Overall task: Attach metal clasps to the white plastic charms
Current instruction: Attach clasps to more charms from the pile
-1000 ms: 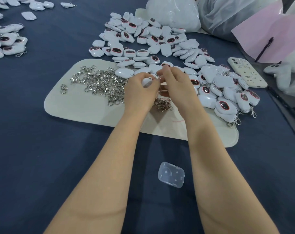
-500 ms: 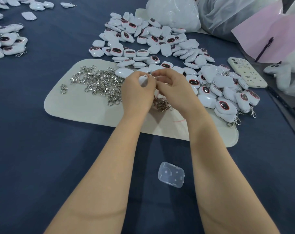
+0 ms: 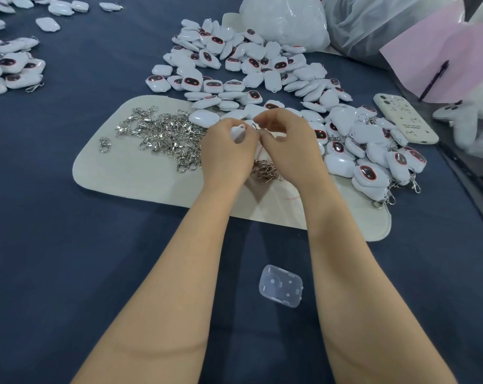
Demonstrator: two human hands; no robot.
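L hand (image 3: 227,153) fingers curl round a white charm (image 3: 238,133), mostly hidden, above cream mat (image 3: 129,176) near desk (image 3: 68,245) centre. R hand (image 3: 288,146) fingers pinch a metal clasp (image 3: 256,128) at charm's loop; clasp barely visible, join unclear.

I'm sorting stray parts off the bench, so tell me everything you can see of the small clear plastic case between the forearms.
The clear plastic case is a small translucent rounded rectangle of thin-looking moulded plastic, with a round boss and small dots in its face. It lies flat on the dark blue cloth, nearer than the cream mat, between the left forearm and the right forearm, touching neither. Whether it holds anything cannot be told.
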